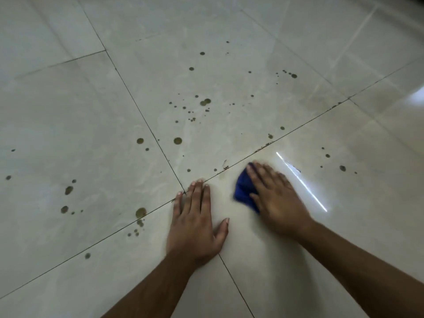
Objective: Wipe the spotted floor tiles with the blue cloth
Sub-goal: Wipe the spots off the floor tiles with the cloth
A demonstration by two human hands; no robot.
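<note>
So the right hand (276, 198) was pressed flat on top of the blue cloth (243, 191), fingers spread out and not really gripping, just pinning it to the tile near the grout line (298, 125). Makes sense to me: a flat palm gives more pressure for scrubbing than a pinch would. The hand was blurry, so I'd guess it was mid-swipe. The left hand (195, 219) was empty, open and planted flat on the floor right where the tile corners meet, probably just propping up the person's weight while leaning forward.

Loads of brownish spots (177, 140) were scattered over the floor tiles (68, 111) ahead and to the left, well apart from the cloth, so I'd say most of the job was yet to do.

Most of the cloth was hidden under the palm, so its fold and size were anyone's guess. A bright glare streak (302, 183) beside it washed out that patch too.
</note>
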